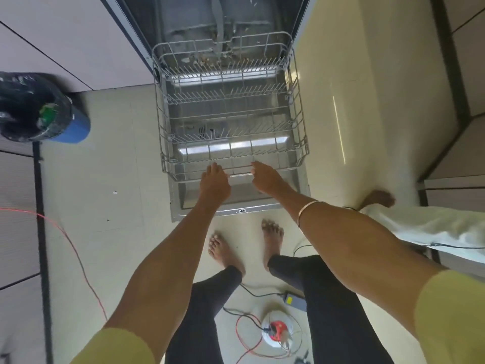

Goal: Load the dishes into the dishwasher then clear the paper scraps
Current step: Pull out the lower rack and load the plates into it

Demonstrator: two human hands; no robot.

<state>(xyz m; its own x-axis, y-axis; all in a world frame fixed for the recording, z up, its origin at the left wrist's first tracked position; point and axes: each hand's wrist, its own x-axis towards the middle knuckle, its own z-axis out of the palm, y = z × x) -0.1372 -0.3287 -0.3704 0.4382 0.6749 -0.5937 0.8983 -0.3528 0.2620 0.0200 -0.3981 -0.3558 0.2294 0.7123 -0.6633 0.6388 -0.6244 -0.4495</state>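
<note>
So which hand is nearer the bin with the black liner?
Left. The left hand is at the rack's front edge on the bin's side; the right hand is further along that edge, away from it.

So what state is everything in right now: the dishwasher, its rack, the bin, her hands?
Dishwasher door: open, folded down flat.
Lower rack: pulled out over the door, no dishes in it.
Left hand: at the rack's front edge, fingers hidden behind the hand.
Right hand: at the same front edge, fingers extended.
Bin: upright on the floor, lined with a black bag, rubbish inside.
</note>
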